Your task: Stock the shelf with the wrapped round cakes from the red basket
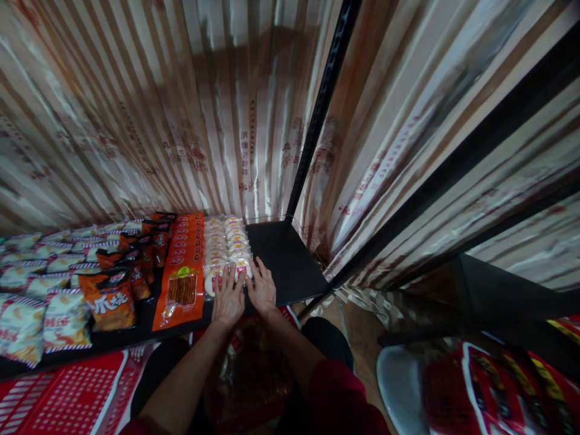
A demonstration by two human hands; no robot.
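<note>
Both of my hands rest at the front of a double row of small white wrapped snack packets (216,244) on the black shelf (290,260). My left hand (228,300) lies over the nearest packets, its fingers stretched forward. Beside it my right hand (263,287) touches the right front edge of the row, fingers extended. Neither hand is closed round a packet. Just left of the rows lies a long orange snack bag (185,266) with a clear window showing brown strips.
Orange-and-black snack bags (111,302) and several pale chip-like bags (67,317) fill the shelf's left part. A black post (317,121) rises at the back corner before a pleated curtain (235,109). Red baskets (77,386) stand below; a grey-white stool (401,386) is at lower right.
</note>
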